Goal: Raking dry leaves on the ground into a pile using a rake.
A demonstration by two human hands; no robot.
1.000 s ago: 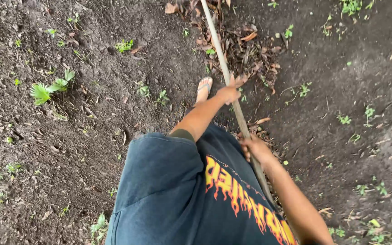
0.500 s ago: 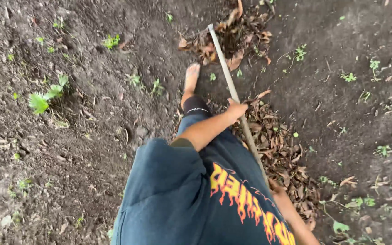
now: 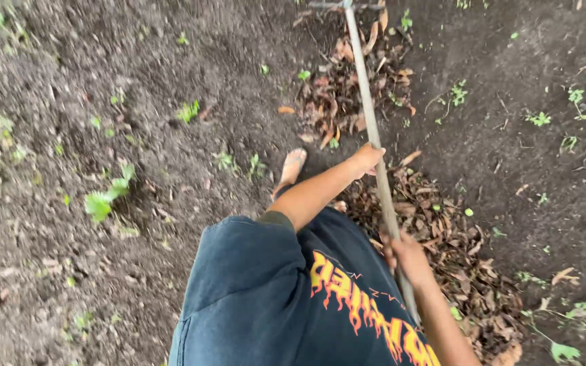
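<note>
raking dry leaves on dark soil

left hand (image 3: 366, 160) and right hand (image 3: 408, 256) both clenched around long rake handle (image 3: 372, 129), slanting up over brown leaf pile (image 3: 347, 91); bare foot (image 3: 291, 168) just left.

Matt wooden rake handle (image 3: 374, 132), crumbly soil (image 3: 137, 88)

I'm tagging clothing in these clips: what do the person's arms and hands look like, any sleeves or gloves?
Both arms are bare from the short sleeve down. The left hand and right hand wear no gloves, and no rings, watch or bands show. The sleeve belongs to a loose dark blue T-shirt with an orange and yellow flame-style print on its front.
</note>
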